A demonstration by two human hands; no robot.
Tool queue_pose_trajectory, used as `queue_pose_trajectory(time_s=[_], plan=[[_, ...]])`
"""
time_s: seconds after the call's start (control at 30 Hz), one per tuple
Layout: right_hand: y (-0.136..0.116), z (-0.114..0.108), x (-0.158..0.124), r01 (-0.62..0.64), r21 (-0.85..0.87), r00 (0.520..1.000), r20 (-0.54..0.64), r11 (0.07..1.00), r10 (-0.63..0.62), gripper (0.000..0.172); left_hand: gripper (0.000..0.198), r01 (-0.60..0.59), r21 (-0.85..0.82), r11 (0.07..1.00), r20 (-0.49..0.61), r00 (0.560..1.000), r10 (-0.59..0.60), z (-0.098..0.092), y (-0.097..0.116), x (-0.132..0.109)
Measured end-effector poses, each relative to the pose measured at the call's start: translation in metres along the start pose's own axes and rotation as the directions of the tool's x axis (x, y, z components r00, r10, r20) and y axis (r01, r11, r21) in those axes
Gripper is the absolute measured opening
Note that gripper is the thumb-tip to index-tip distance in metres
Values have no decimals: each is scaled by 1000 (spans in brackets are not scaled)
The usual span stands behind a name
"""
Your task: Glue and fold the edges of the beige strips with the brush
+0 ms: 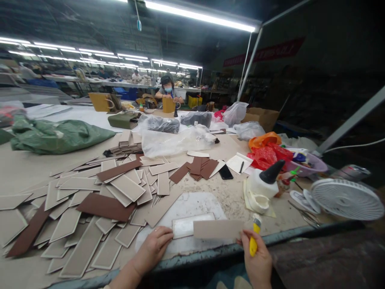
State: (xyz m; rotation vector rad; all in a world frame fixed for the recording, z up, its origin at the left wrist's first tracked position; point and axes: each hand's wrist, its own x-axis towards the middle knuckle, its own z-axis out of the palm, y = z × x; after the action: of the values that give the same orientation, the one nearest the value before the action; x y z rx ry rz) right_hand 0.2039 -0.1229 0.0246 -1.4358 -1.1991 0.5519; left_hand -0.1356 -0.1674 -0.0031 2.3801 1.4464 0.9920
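Note:
A flat rectangular panel with a glossy white coating (184, 228) lies on a pale sheet (204, 200) at the table's front edge. My left hand (155, 245) is closed, its fingers together on the left end of that panel. In my right hand (255, 255) is a brush with a yellow handle (254, 241), its bristle end up. The same hand pinches the right end of a plain beige panel (218, 230). This beige panel overlaps the right part of the coated one; whether the two touch is unclear.
Many beige and brown panels (105, 206) are heaped at left. A white container with a black nozzle (264, 180), a white fan (345, 198) and a purple basin (311, 164) stand at right. A phone (225, 171) lies mid-table. Across it, a person (167, 90) handles a yellow-brown bag.

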Motion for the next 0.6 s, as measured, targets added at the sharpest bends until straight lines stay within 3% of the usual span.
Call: queue_pose_trajectory(time_s=[0.2,0.37,0.6], plan=[[-2,23,-2,9,-45,998,66,999,-6,37,24,71,10,997,-1,997,-71,5,1,-4],[6,48,-9,-9,-20,986,169,1000,12,38,24,47,19,999,0,999,-47,6,-1,-2],[10,68,-12,-30,-66,976,214,997,43,38,24,18,47,999,58,998,-20,2,2,1]])
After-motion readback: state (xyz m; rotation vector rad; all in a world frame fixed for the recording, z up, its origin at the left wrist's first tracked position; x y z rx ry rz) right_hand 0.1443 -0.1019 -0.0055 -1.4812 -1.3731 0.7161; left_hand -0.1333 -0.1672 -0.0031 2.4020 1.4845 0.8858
